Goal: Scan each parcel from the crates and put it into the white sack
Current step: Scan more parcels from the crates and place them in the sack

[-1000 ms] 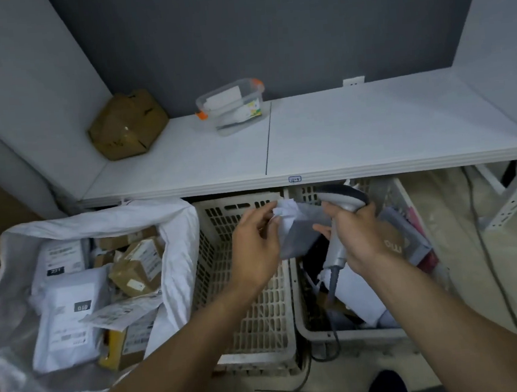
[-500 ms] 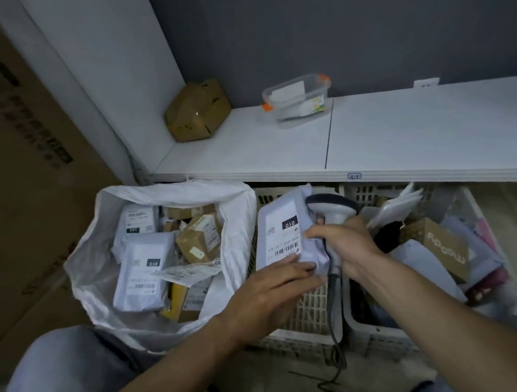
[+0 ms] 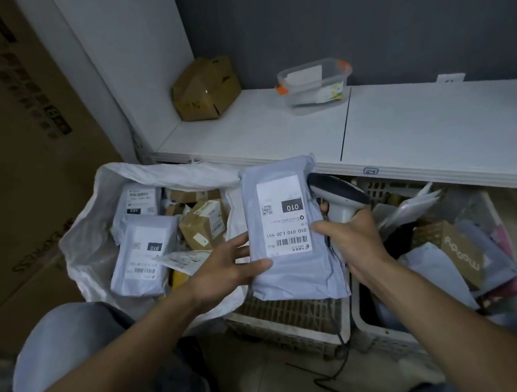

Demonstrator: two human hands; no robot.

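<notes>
A grey poly-mailer parcel [image 3: 292, 274] with a white "010" label facing up is held over the left crate [image 3: 289, 315], right beside the white sack [image 3: 161, 173]. My left hand [image 3: 226, 270] holds its lower left edge, thumb on top. My right hand [image 3: 355, 240] grips the handle of the grey barcode scanner [image 3: 338, 195] and its thumb presses on the parcel's right edge. The scanner head sits behind the parcel's right side. The sack stands open at the left and holds several mailers and small cardboard boxes. The right crate [image 3: 368, 320] holds several more parcels.
A white shelf [image 3: 432, 127] runs above the crates, carrying a crumpled cardboard box [image 3: 207, 87] and a clear plastic container [image 3: 316, 87]. A big brown carton [image 3: 22, 154] stands at the far left. The scanner cable [image 3: 338, 370] trails on the floor below the crates.
The parcel has come up out of the right crate, been turned label up and carried left toward the sack. My view has swung left and closer.
</notes>
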